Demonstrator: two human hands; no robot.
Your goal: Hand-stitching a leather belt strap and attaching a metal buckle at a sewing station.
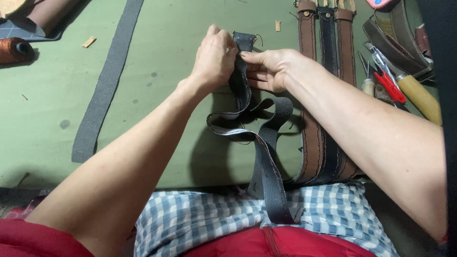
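A long dark grey leather strap [266, 157] loops over the green mat [157, 43] and hangs down onto my lap. My left hand [214, 57] pinches the strap's upper end from the left. From the right, my right hand [269, 69] grips the same end, its thumb pressed along the strap just under the top edge. A short thread sticks out at the strap's tip.
Three finished belts [328, 52], brown and dark, lie parallel at right. Red snips [390, 85], a wooden-handled tool [421, 97] and more straps sit at far right. A grey strip [102, 90] lies at left, near a spool of brown thread [14, 50].
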